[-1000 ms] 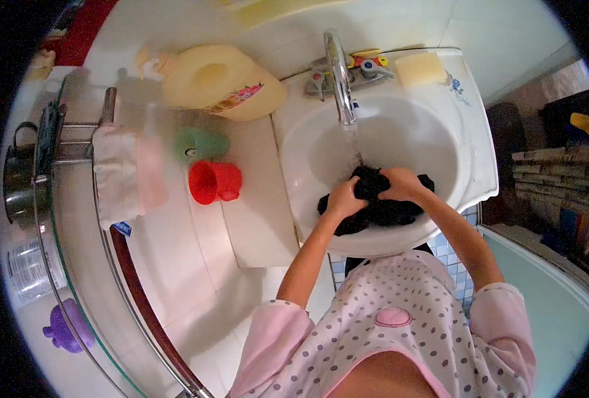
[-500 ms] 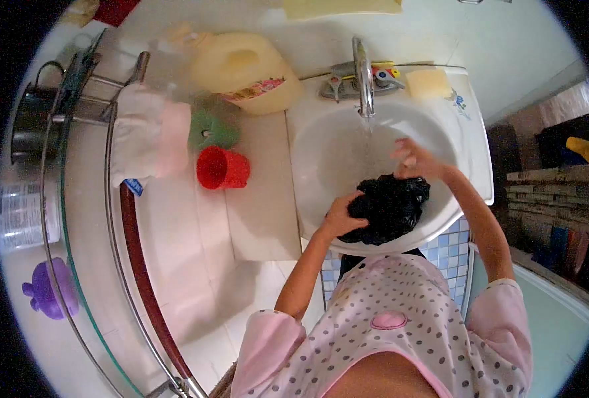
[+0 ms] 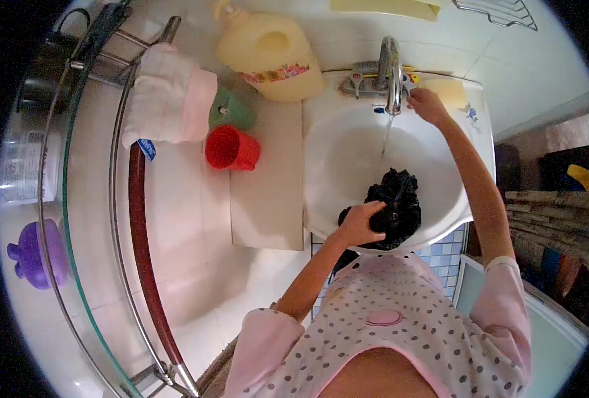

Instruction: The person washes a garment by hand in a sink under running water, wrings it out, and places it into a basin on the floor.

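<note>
The black cloth [image 3: 402, 209] lies in the sink [image 3: 347, 159], under the left hand's [image 3: 362, 225] curled fingers, which grip its near side; beyond them water runs from the faucet [image 3: 391, 73]; the right hand's [image 3: 426, 106] fingers close around the tap handle [image 3: 408, 83].

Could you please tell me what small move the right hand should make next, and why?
I would probably have the right hand turn the tap handle to shut off the water: its fingers are at that handle, and a thin stream runs into the basin, seemingly landing beyond the black cloth that the left hand grips.
</note>
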Demonstrator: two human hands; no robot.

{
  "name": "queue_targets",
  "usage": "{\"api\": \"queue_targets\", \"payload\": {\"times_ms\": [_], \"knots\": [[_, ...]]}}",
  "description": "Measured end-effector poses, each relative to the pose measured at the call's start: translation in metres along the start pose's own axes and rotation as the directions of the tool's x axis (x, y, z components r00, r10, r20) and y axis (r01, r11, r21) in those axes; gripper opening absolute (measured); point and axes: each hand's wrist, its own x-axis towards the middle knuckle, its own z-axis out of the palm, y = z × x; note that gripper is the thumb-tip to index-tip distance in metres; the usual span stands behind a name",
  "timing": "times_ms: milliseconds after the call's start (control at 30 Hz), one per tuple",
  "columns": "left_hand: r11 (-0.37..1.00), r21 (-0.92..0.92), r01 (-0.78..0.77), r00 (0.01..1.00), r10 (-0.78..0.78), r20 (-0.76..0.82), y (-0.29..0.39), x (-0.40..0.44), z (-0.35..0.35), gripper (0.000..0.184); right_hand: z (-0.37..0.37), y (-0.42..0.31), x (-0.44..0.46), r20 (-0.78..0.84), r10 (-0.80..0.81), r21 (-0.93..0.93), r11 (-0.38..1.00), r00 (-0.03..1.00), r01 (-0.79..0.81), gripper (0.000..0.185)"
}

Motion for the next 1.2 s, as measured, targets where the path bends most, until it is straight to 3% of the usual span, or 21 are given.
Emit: {"api": "queue_targets", "payload": {"times_ms": [133,200,233,300,367,400,433,500,567,633,667,700,767,800,833,900,967,1033,1067,1133,1200], "knots": [[1.000,0.001,0.018,0.999,-0.018,0.035,0.000,0.000,-0.001,0.059,0.010,-0.007,-0.004,0.012,-0.025,0.094,0.995,1.000,0.024,0.025],[1.000,0.019,0.011,1.000,-0.012,0.025,-0.004,-0.001,0.002,0.059,0.015,-0.008,-0.011,-0.047,0.015,0.385,0.923,0.999,0.004,0.026],[0.999,0.036,0.003,1.000,-0.003,0.012,-0.006,-0.001,0.004,0.060,0.018,-0.009,-0.017,-0.048,0.022,0.382,0.924,0.999,-0.002,0.026],[0.998,0.063,0.011,1.000,-0.011,0.008,-0.008,-0.004,0.007,0.060,0.026,-0.013,-0.033,-0.020,0.172,0.741,0.664,0.985,-0.101,0.030],[0.995,0.098,0.022,1.000,-0.022,0.002,-0.010,-0.007,0.007,0.061,0.040,0.003,-0.047,0.029,0.131,0.733,0.671,0.991,-0.110,0.036],[0.997,0.070,0.038,0.999,-0.039,0.015,-0.010,-0.009,0.006,0.061,0.063,0.023,-0.054,-0.013,-0.022,0.495,0.869,1.000,0.026,0.039],[0.998,0.043,0.054,0.998,-0.055,0.028,-0.010,-0.010,0.006,0.061,0.081,0.034,-0.060,-0.006,-0.181,0.205,0.962,0.984,0.178,0.042],[0.998,0.042,0.045,0.999,-0.045,0.004,-0.012,-0.015,0.008,0.061,0.095,0.029,-0.081,0.169,0.003,0.244,0.969,0.986,-0.044,0.045],[0.998,0.048,0.027,0.999,-0.026,-0.028,-0.012,-0.014,0.007,0.061,0.120,0.035,-0.086,0.074,-0.136,0.037,0.990,0.988,0.133,0.048],[1.000,-0.010,0.029,1.000,-0.029,-0.002,-0.009,-0.015,0.003,0.061,0.127,0.015,-0.078,0.261,-0.248,-0.093,0.955,0.933,0.280,0.043],[0.999,0.016,0.028,0.999,-0.028,-0.034,-0.007,-0.017,0.003,0.060,0.130,0.000,-0.072,0.253,-0.254,-0.089,0.955,0.934,0.284,0.043],[0.999,0.025,0.026,0.999,-0.025,-0.036,-0.010,-0.020,0.006,0.060,0.131,-0.017,-0.065,0.395,-0.271,-0.205,0.905,0.878,0.372,0.037],[0.998,0.051,0.025,0.995,-0.020,-0.096,-0.021,-0.022,0.012,0.059,0.146,-0.018,-0.050,0.524,-0.266,-0.303,0.829,0.809,0.469,0.032],[0.991,-0.029,0.130,0.991,-0.129,0.033,-0.006,-0.016,0.000,0.060,0.181,-0.002,-0.039,0.241,-0.315,-0.202,0.909,0.918,0.364,0.027],[0.991,-0.026,0.133,0.991,-0.133,0.034,-0.005,-0.016,-0.002,0.060,0.212,0.011,-0.032,-0.060,-0.288,-0.059,0.957,0.956,0.285,0.024],[0.972,-0.032,0.232,0.969,-0.228,0.096,-0.006,-0.018,-0.001,0.070,0.234,0.014,-0.024,-0.124,-0.304,-0.133,0.948,0.945,0.288,0.024],[0.978,0.000,0.210,0.975,-0.209,0.078,-0.018,-0.021,0.006,0.070,0.233,0.012,-0.023,-0.181,-0.325,-0.211,0.935,0.928,0.286,0.024],[0.982,0.026,0.190,0.980,-0.191,0.056,-0.020,-0.022,0.008,0.071,0.155,-0.036,-0.043,0.137,-0.065,-0.249,0.964,0.989,0.098,0.028],[0.984,0.039,0.174,0.984,-0.175,0.038,-0.019,-0.021,0.007,0.067,0.162,-0.029,-0.042,0.142,-0.064,-0.252,0.963,0.988,0.099,0.028],[0.986,0.049,0.159,0.987,-0.160,0.019,-0.018,-0.019,0.004,0.064,0.172,-0.016,-0.042,-0.077,-0.222,-0.369,0.912,0.972,0.179,0.028],[0.982,0.068,0.178,0.983,-0.181,0.035,-0.017,-0.019,0.004,0.065,0.171,-0.013,-0.040,-0.059,-0.173,-0.330,0.933,0.983,0.144,0.029]]}}
